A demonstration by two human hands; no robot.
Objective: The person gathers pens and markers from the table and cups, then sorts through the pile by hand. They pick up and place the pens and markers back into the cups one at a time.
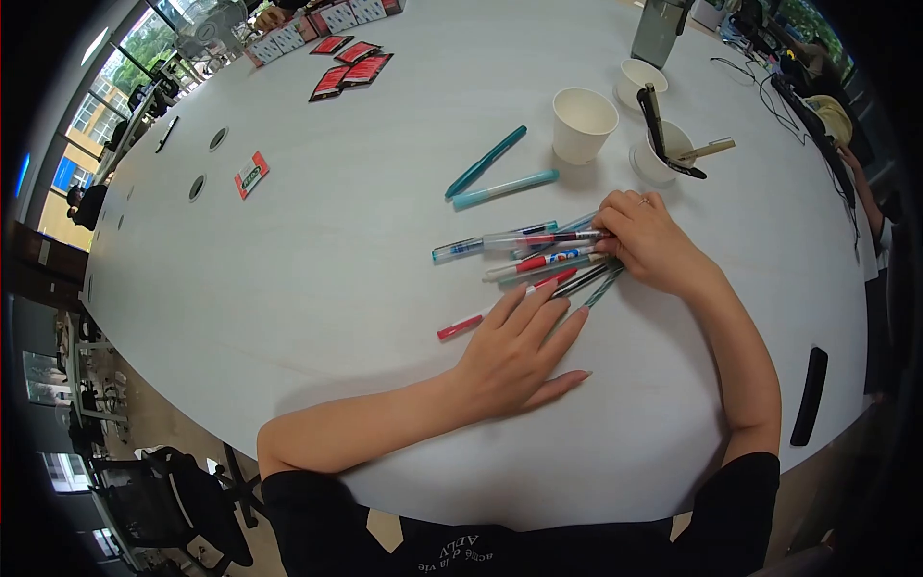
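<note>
A loose bunch of several pens lies on the white table [317, 317]. My right hand [649, 240] has its fingers closed at the right ends of the bunch, near a clear pen with a red tip [519, 239]. Fingers spread, my left hand [524, 351] rests at the bunch's lower edge, touching a red pen [461, 328] and some black ones. A red and white pen [548, 261] is in the middle of the bunch. Above it lie a teal pen [486, 163] and a light blue marker [505, 189], apart from both hands.
Behind the pens stand a paper cup [584, 125], another [642, 83], and a third [649, 165] holding black and tan items. Further back are a grey bottle [659, 34] and red packets [354, 72]. One red packet [252, 175] lies left. People are at the table's far edges.
</note>
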